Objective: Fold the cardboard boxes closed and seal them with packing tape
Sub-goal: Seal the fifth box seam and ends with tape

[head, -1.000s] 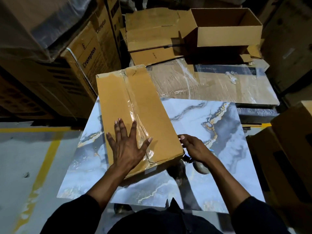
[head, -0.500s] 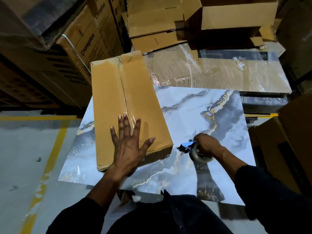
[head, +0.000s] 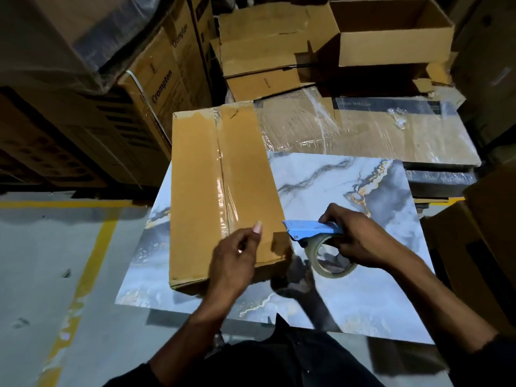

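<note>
The box [head: 223,196] lies flat on the marbled worktop [head: 349,191], left of centre in the frame, its flaps already folded shut and a clear strip of tape [head: 227,188] laid along the centre seam. The left hand [head: 237,258] is set on the near right corner of the box, fingers curled with the thumb raised; whether anything is pinched cannot be told through the blur, though it seems placed to steady the box. The tape dispenser [head: 315,236] is gripped by the right hand [head: 360,241], fingers wrapped round the handle, with its blue blade end touching the box's right edge, probably so that a fresh strip can be started there. An open box [head: 391,37] waits at the upper right
</note>
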Tool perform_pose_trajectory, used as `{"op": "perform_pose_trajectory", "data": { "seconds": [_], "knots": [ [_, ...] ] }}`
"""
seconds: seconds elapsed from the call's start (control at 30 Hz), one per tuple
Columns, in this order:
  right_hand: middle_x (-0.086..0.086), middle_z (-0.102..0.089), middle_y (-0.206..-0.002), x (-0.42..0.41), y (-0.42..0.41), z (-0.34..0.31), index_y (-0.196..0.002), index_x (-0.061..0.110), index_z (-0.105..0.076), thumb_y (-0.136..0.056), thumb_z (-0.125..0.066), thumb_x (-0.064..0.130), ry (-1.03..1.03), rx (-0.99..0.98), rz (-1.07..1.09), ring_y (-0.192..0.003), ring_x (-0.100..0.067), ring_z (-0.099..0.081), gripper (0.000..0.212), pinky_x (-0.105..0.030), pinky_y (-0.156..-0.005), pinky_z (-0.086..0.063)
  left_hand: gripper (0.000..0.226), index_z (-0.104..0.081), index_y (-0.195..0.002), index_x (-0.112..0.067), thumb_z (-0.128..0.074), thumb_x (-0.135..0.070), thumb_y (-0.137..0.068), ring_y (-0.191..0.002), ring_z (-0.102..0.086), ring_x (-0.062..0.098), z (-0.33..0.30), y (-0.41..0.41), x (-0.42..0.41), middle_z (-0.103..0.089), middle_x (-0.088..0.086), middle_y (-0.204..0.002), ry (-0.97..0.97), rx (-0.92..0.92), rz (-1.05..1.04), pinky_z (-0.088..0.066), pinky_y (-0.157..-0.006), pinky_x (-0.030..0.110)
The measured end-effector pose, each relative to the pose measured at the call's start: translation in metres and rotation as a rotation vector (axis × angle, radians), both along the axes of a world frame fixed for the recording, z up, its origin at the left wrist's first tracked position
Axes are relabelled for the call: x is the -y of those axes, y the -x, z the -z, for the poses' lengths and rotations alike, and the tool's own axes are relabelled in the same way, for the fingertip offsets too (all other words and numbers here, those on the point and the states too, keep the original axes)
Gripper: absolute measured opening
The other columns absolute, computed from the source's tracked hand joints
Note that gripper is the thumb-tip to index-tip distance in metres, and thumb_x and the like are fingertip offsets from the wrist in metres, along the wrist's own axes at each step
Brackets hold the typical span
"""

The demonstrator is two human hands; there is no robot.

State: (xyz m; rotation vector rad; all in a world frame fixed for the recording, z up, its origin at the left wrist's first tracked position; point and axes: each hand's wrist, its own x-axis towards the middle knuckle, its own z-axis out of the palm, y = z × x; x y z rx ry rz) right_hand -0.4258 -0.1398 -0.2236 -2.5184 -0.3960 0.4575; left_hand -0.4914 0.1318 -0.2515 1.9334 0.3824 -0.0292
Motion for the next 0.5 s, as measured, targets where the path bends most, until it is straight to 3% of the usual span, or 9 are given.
{"op": "perform_pose_trajectory", "data": {
  "seconds": [0.1,0.2,0.37,0.5],
  "knots": [
    [0.016,-0.059,-0.087,-0.037,-0.001,-0.036,-0.105,0.036,-0.051,-0.085,-0.076,0.018,-0.029,0.079,-0.060,-0.069,-0.003,-0.057,0.037,-0.027,-0.055,-0.037,0.062,-0.079,-0.103,-0.020,-0.047,-0.073,-0.096,-0.085,-0.075,0.021,-0.016,0.006,0.003,-0.081,0.000,-0.094,0.479,-0.315,-0.074,-0.050,-0.066,0.032],
    [0.015,-0.056,-0.098,-0.079,-0.001,-0.059,-0.113,0.039,-0.050,-0.078,-0.074,0.015,0.010,0.136,-0.143,-0.080,-0.005,-0.056,0.049,-0.024,-0.059,-0.040,0.065,-0.073,-0.117,-0.010,-0.048,-0.067,-0.099,-0.082,-0.070,0.026,-0.021,0.008,-0.015,-0.079,0.013,-0.107,0.855,-0.402,-0.134,-0.048,-0.064,0.035],
    [0.010,-0.051,-0.107,-0.140,0.002,-0.070,-0.122,0.042,-0.048,-0.076,-0.079,0.029,0.079,0.215,-0.295,-0.081,-0.018,-0.055,0.057,-0.040,-0.066,-0.051,0.057,-0.068,-0.129,-0.007,-0.059,-0.054,-0.098,-0.075,-0.067,0.024,-0.029,0.011,-0.064,-0.073,0.012,-0.096,1.135,-0.435,-0.221,-0.048,-0.067,0.035],
    [0.013,-0.047,-0.110,-0.172,0.006,-0.068,-0.128,0.046,-0.048,-0.077,-0.082,0.038,0.085,0.211,-0.362,-0.082,-0.014,-0.055,0.062,-0.036,-0.069,-0.052,0.051,-0.070,-0.120,-0.006,-0.063,-0.052,-0.099,-0.073,-0.066,0.023,-0.026,0.029,-0.090,-0.071,0.012,-0.088,1.317,-0.414,-0.328,-0.050,-0.069,0.035]
  ]
}}
